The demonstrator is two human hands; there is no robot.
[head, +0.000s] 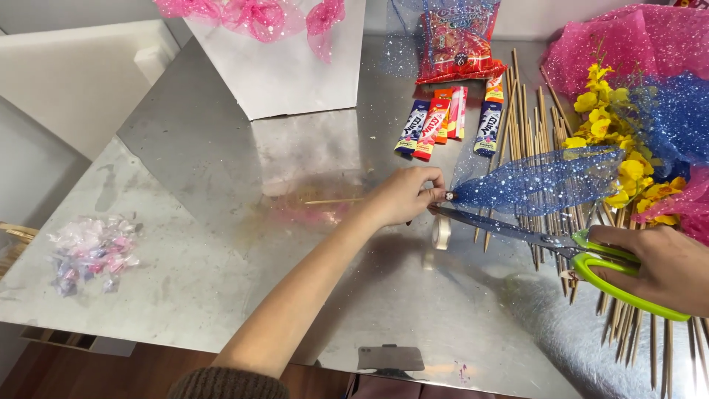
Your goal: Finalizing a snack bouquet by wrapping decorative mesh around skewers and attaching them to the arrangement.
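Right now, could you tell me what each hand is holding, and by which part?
The left hand pinches the gathered end of the blue glitter mesh. The right hand grips the scissors by their green handles.

Red snack bag (459,44) at top centre of the metal table (221,170), lying flat, glossy red with white and blue print, partly under sheer blue glitter mesh (413,37). Just below it, a row of slim candy packs: dark blue-and-white pack (411,127) leftmost, red-orange pack (430,130) beside it, orange pack (443,111) and pink-white pack (458,112) touching next, then a small orange pack (495,89) above another dark blue-and-white pack (487,128) resting against wooden skewers (526,125). Far left, a heap of small clear-wrapped candies (92,251), pink, white, purple. White gift bag (284,70) at top, pink glitter bow (251,15).
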